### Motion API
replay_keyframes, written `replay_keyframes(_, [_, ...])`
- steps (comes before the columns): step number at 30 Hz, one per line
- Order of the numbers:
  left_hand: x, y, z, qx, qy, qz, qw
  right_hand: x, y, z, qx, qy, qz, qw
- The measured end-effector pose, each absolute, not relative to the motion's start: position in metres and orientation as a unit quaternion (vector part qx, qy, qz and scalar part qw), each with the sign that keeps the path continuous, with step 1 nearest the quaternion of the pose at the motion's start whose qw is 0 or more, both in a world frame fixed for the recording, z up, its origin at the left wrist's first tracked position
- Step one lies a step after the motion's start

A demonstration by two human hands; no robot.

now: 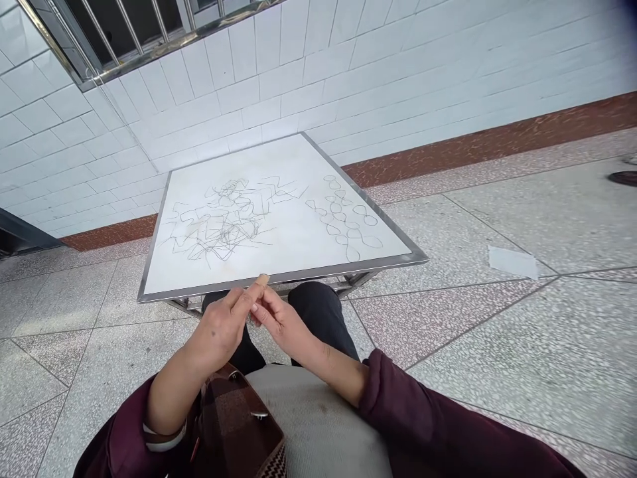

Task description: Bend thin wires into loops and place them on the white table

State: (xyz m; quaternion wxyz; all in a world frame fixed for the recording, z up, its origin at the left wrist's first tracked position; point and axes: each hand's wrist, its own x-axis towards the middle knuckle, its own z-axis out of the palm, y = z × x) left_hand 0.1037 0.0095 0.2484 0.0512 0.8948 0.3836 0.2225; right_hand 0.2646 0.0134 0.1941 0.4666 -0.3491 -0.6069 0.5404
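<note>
My left hand and my right hand meet just in front of the near edge of a low white table. The fingers of both hands are pinched together and touch each other; what they hold, if anything, is too thin to make out. On the tabletop lies a tangled heap of bent thin wires at the left. Several wire loops linked in chains lie at the right. Both hands are apart from the wires, above my lap.
The table has a metal rim and a metal frame and stands against a white tiled wall. A barred window is at the upper left. A scrap of paper lies on the speckled floor to the right.
</note>
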Motion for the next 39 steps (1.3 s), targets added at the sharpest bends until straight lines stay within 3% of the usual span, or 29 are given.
replay_keyframes(13, [0.117,0.001,0.248,0.879,0.433,0.196,-0.046,0.266,0.008,0.198,-0.406,-0.669,0.458,0.421])
replay_keyframes(25, [0.116,0.0,0.25,0.891,0.41,0.188,-0.049,0.269,0.016,0.197,-0.36,-0.619,0.531,0.454])
replay_keyframes(33, [0.109,0.004,0.251,0.901,0.333,0.258,-0.103,0.273,0.019,0.207,-0.325,-0.574,0.567,0.492])
replay_keyframes(39, [0.109,0.006,0.25,0.886,0.383,0.257,-0.041,0.267,0.017,0.205,-0.342,-0.538,0.597,0.487])
